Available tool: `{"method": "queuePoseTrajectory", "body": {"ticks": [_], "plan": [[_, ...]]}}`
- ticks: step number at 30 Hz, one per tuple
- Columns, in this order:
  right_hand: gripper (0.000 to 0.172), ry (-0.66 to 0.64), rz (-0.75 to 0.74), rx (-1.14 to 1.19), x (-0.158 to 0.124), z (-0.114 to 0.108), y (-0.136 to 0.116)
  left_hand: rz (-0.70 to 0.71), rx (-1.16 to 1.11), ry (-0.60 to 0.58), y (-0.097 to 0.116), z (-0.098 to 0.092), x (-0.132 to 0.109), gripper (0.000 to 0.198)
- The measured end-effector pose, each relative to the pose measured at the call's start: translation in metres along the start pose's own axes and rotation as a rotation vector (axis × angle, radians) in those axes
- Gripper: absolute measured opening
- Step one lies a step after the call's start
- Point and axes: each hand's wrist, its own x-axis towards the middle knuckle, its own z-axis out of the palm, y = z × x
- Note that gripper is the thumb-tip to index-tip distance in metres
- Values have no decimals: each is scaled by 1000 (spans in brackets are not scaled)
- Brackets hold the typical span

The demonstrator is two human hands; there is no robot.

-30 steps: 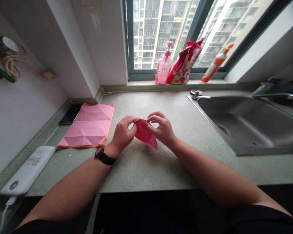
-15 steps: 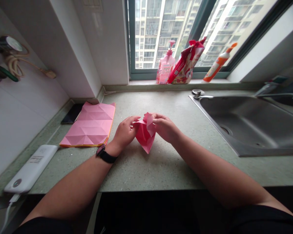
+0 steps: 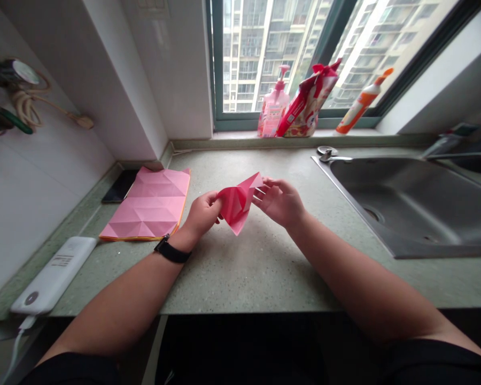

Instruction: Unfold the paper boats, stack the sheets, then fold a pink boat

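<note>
Left hand [image 3: 202, 215] closed on a folded red-pink paper [image 3: 236, 202], thumb and fingers pinching its left side. The paper is held over the speckled green tabletop [image 3: 240, 272], between the two hands, one point angled down and a pointed flap angled up toward the right. Right hand [image 3: 280, 202] open, fingers loosely spread, fingertips [image 3: 260, 193] at the paper's right edge; contact cannot be told from this view. Black watch [image 3: 172, 252] on left wrist. Left of the hands, a creased pink sheet [image 3: 146, 204] lies flat, its far corner overlapping a dark phone [image 3: 120, 185]. White power bank [image 3: 54, 276] near the tabletop's front left edge, cable attached. Steel sink [image 3: 409, 208] to the right. On the window ledge: pink pump bottle [image 3: 272, 111], red-and-white bag [image 3: 308, 101], orange-capped bottle [image 3: 361, 104].
</note>
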Motion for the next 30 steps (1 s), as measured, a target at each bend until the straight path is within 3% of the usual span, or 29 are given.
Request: {"method": "queuePoseTrajectory", "body": {"ticks": [5,9,12,23,30], "plan": [[41,115,-104,-216,-8,20,6,27,107,197,3,-9,1,40],[37,108,-297,-491,-21,35,8,44,143,226,4,-11,1,40],[30,91,-351,-634,-25,37,9,78,163,205,4,-9,-1,40],[19,160,-255,-884,-20,31,18,189,338,144,9,-2,-8,22],[43,65,-146,-695,-12,22,14,186,418,212,4,-13,-1,38]]}}
